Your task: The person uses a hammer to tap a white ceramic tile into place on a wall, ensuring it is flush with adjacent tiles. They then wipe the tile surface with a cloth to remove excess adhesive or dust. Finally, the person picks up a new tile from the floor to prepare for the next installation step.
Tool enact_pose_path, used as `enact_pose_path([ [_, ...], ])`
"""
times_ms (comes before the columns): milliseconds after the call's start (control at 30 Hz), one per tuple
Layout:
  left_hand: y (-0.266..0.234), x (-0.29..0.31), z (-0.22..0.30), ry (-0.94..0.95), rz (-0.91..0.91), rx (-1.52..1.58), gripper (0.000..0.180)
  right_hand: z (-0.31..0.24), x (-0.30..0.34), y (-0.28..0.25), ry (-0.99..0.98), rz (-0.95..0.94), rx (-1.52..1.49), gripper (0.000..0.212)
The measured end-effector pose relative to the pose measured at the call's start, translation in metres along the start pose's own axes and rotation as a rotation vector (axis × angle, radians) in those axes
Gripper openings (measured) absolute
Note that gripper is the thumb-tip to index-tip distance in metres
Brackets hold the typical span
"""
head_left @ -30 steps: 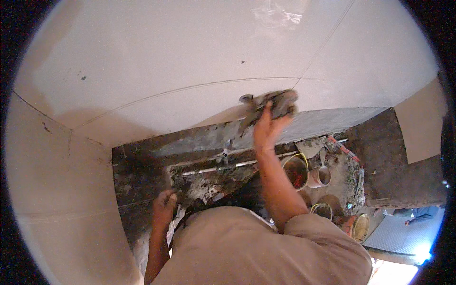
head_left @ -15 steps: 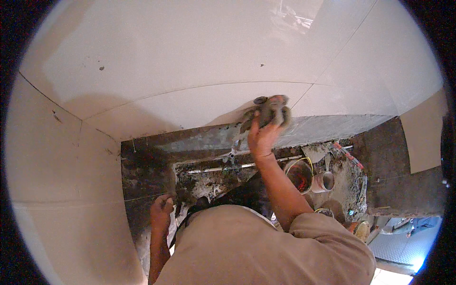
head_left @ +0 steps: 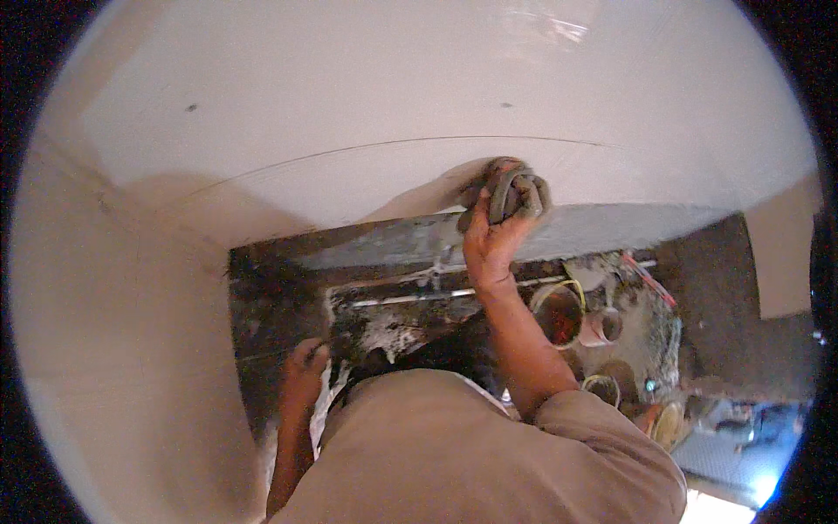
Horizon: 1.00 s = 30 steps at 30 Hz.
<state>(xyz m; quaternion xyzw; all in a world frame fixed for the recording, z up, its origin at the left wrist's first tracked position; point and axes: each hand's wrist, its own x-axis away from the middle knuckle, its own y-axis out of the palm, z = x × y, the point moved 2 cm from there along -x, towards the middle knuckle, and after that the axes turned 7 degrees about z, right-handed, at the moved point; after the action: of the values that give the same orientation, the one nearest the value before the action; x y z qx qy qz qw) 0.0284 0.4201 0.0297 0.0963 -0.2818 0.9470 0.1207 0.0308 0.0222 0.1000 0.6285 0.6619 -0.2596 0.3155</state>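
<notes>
In front of me is a wall of large cream tiles (head_left: 384, 96), above a strip of bare dark grey wall (head_left: 271, 284). My right hand (head_left: 497, 240) is raised to the tiles' lower edge and closed round a dark grey, rounded thing with a loop-like part (head_left: 504, 194). It seems to press against the tile; its exact kind is unclear. My left hand (head_left: 305, 362) is low, beside the dark wall at the left corner. Its fingers are curled, and blur hides whatever they may hold.
A bucket with a yellow handle (head_left: 559, 316) stands on the floor right of my right arm, beside a smaller pale bucket (head_left: 602, 327). A light pipe (head_left: 410, 298) runs along the wall's foot. Farther right is a red-and-white strip (head_left: 648, 279). Cream tiles (head_left: 122, 349) cover the left wall.
My right hand has shifted slightly right and up along the tile with the grey thing in it. My left hand has moved slightly up. The view has tilted a little and blurred.
</notes>
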Motion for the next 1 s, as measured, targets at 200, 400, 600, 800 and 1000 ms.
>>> enact_pose_path([
  [200,0.004,0.001,0.026,0.07,-0.057,0.008,0.036,-0.076,0.032,0.054,-0.426,-0.362,-0.05,0.066],
  [400,0.015,-0.006,-0.004,0.007,-0.053,0.01,0.034,-0.08,0.121,0.095,-0.891,-0.805,-0.046,0.045],
  [600,0.007,0.002,-0.012,-0.076,-0.046,0.028,0.032,0.007,0.08,0.017,-0.535,-0.662,0.153,0.053],
  [800,0.009,-0.011,-0.035,0.043,-0.097,-0.091,0.035,0.034,-0.056,-0.033,0.366,0.04,-0.089,0.032],
  [1000,0.033,-0.033,0.026,0.12,-0.187,-0.067,0.037,0.048,0.001,-0.035,0.322,0.036,0.403,0.051],
])
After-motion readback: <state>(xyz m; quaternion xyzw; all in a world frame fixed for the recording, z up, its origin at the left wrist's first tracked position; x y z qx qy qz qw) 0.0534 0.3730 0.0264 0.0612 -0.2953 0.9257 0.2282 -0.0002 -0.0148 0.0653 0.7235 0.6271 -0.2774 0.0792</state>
